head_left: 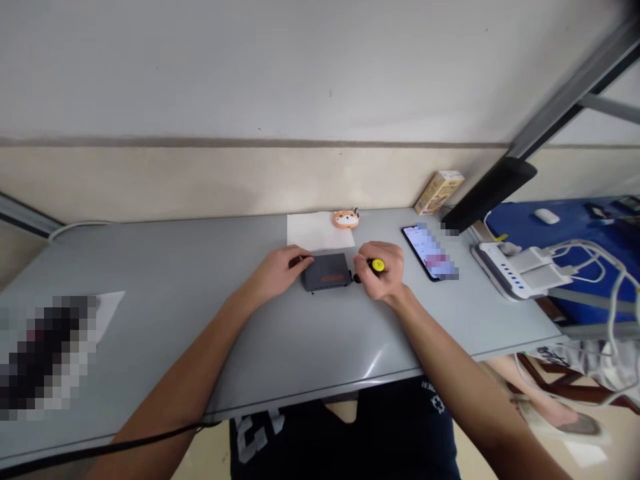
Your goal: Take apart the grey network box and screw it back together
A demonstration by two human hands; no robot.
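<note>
A small dark grey box-shaped device (327, 271) lies on the grey table (200, 313), near the far edge. My left hand (278, 269) rests on its left end, fingers curled over the top corner, holding it steady. My right hand (383, 270) is closed around a yellow-and-black screwdriver (376, 265). The tool's black tip points at the right end of the device.
A white paper sheet (316, 231) and an orange animal-shaped item (346, 218) lie behind the device. A lit phone (429, 252) sits to the right. A small carton (439, 191), a white power strip with cables (510, 269) and a black monitor arm (490, 192) stand at the right.
</note>
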